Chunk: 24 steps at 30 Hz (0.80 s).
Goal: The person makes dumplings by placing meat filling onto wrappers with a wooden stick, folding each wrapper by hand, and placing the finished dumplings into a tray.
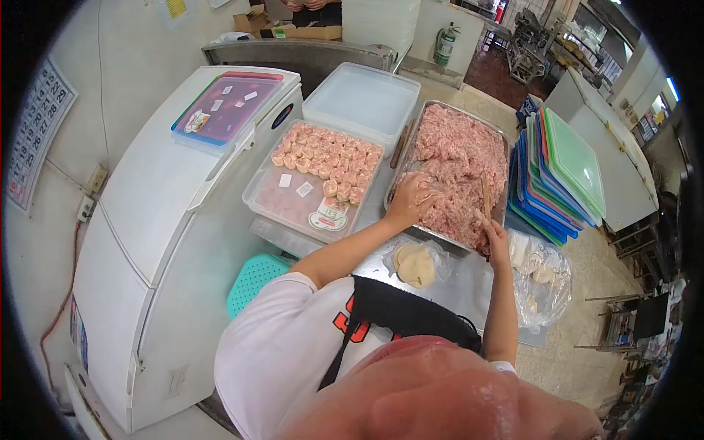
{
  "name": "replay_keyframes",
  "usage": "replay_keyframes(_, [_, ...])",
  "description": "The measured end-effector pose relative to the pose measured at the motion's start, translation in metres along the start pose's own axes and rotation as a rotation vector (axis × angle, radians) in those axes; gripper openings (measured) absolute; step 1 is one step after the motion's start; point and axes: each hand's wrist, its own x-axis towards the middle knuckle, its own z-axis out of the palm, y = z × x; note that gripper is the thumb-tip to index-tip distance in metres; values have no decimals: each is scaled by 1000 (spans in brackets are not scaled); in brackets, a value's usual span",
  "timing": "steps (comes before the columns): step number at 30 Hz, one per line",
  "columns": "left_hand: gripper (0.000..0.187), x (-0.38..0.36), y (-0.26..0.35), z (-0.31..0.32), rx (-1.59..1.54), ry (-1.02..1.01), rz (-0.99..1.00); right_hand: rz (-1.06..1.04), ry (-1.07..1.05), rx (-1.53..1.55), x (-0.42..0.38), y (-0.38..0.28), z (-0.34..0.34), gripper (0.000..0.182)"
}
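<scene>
A deep metal tray (397,172) heaped with ground meat (462,143) is in front of me. My left hand (412,199) is over the tray's near left side, fingers curled close to the meat; anything inside them is hidden. My right hand (497,240), at the near right edge, grips a thin wooden spatula (485,196) whose far end touches the meat. Below the tray lies a stack of round dough wrappers (416,265) on clear plastic. To the left, a flat plastic tray (275,202) holds several rows of meat-filled dumplings (326,158) beside paper labels.
An empty translucent container (361,99) stands behind the dumplings. Coloured plastic lids (561,172) are stacked at right, near bagged dough wrappers (540,271). A white chest freezer (176,183) stands left, and a turquoise basket (255,282) sits below. Another person's hands (306,4) show at the back.
</scene>
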Motion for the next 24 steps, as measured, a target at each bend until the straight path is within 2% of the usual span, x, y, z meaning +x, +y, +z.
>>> replay_keyframes(18, [22,-2,-2,0,-51,-26,-22,11,-25,-14,-3,-6,3,29])
replay_keyframes(24, [21,0,-5,0,-38,-14,0,-44,-20,-70,1,2,0,30])
